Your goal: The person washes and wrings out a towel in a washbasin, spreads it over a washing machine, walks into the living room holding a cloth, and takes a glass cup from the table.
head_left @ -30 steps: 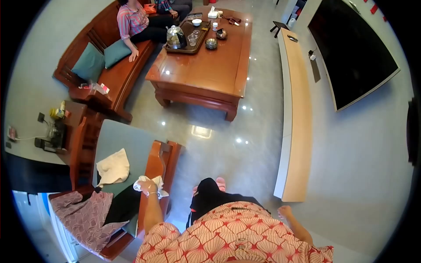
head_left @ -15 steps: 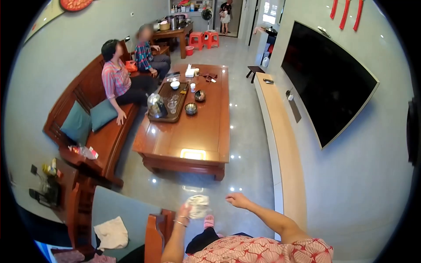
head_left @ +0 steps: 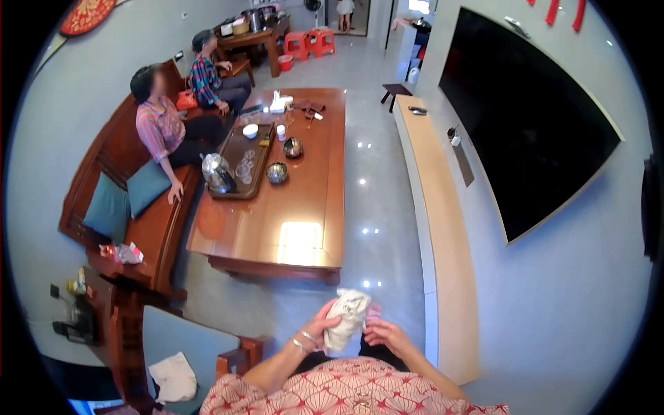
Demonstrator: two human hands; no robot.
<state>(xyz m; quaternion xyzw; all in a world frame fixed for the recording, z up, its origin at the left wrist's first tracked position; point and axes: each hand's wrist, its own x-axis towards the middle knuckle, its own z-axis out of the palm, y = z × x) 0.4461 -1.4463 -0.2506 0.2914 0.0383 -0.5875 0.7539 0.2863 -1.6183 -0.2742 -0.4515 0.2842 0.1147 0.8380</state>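
In the head view, a crumpled white cloth [head_left: 348,319] is bunched in my left hand [head_left: 322,325], with the fingers and thumb wrapped round its left side. Bangles circle that wrist. My right hand [head_left: 387,337] is just right of the cloth's lower part, its fingers loosely bent and slightly apart; whether they touch the cloth I cannot tell. A pink patch, apparently a slipper [head_left: 373,313], shows behind the hands near the floor. Another white cloth [head_left: 174,377] lies on the blue seat of the chair at lower left.
Ahead is a wooden coffee table [head_left: 270,225] bearing a tea tray [head_left: 228,189], a kettle [head_left: 218,173] and two metallic bowls. Two people sit on the wooden bench [head_left: 149,238] at left. A long low cabinet [head_left: 443,277] runs beneath the television [head_left: 526,131] at right.
My hands have come together in front of my body; the left has carried the white cloth to the right. The view has shifted, so the coffee table now appears further left.
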